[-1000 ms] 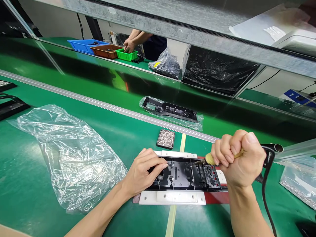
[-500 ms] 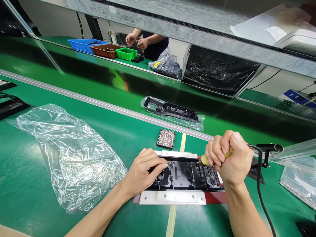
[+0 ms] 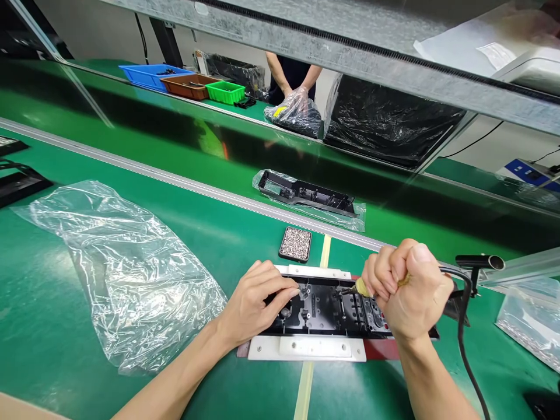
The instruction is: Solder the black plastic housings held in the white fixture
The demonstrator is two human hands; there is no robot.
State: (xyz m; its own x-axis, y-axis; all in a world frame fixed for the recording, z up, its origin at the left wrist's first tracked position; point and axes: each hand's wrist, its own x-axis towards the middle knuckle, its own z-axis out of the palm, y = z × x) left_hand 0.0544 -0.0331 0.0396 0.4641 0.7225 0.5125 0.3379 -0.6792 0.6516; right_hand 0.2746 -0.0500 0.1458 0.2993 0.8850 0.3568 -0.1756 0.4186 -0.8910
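My right hand [image 3: 409, 291] is wrapped in a fist round the yellow handle [image 3: 362, 287] of a soldering iron. Its dark tip points left and down onto a black plastic housing [image 3: 321, 321], at a post near the upper edge. Over the left end of the same housing is my left hand [image 3: 260, 303], thumb and forefinger pinched together. Whatever is between those fingertips is too small to make out. White blocks of a fixture [image 3: 306, 349] flank the housing along its long sides. Behind it stands a small black tray [image 3: 296, 244] full of tiny metal pieces.
A clear plastic bag [image 3: 135, 274] lies left. Beyond the metal rail, another black housing [image 3: 306, 195] rests on plastic. An iron holder [image 3: 479, 265] and a clear box [image 3: 531, 321] are right. Across the bench, a co-worker's hands [image 3: 300, 96] touch a bagged part near coloured bins [image 3: 225, 92].
The co-worker's hands have moved from beside the green bin down onto the bagged part. My right hand has shifted slightly right and down with the soldering iron; my left hand has barely moved.
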